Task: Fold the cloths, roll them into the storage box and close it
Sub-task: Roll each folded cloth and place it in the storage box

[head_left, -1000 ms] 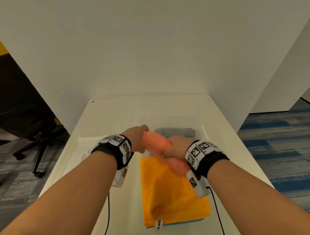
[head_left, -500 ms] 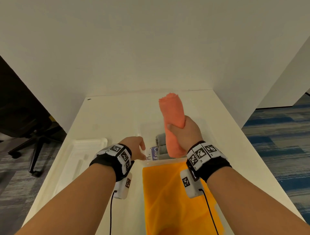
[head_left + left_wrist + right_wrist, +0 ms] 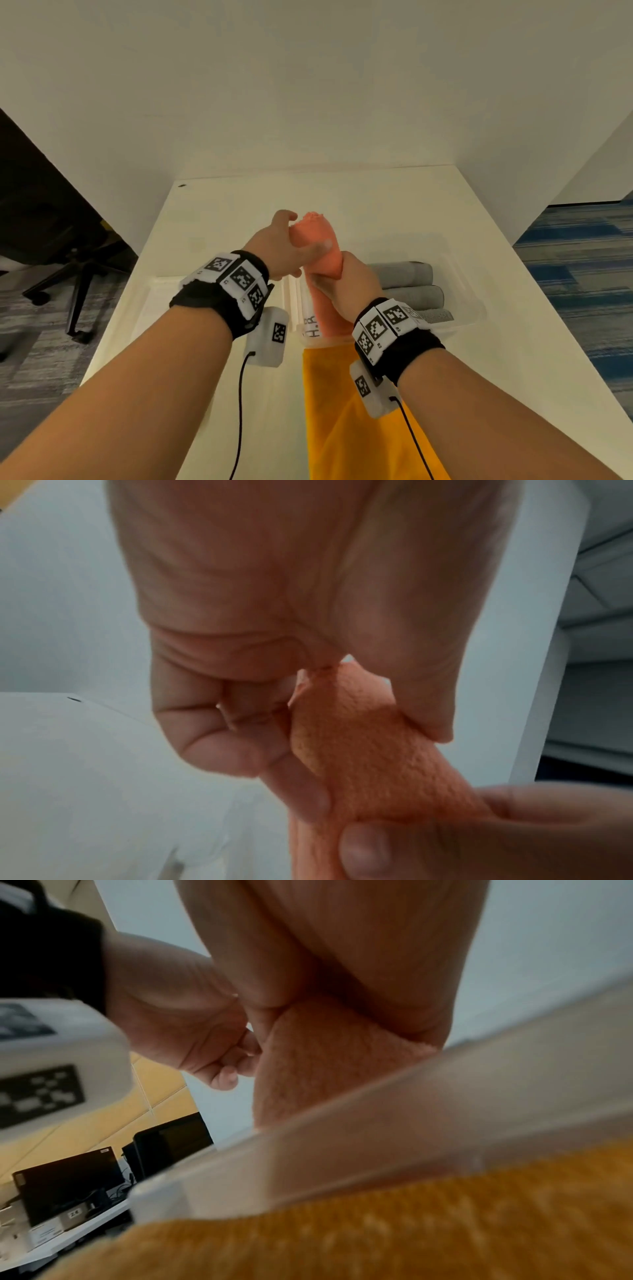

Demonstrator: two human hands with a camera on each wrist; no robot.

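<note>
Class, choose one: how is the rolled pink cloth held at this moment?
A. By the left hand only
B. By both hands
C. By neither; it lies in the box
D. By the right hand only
B: the left hand grips the pink cloth near its top, the right hand lower down.

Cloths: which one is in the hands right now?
The salmon roll. Both the left hand and right hand grip it upright over the box; the grey rolls lie inside, the yellow cloth flat on the table.
</note>
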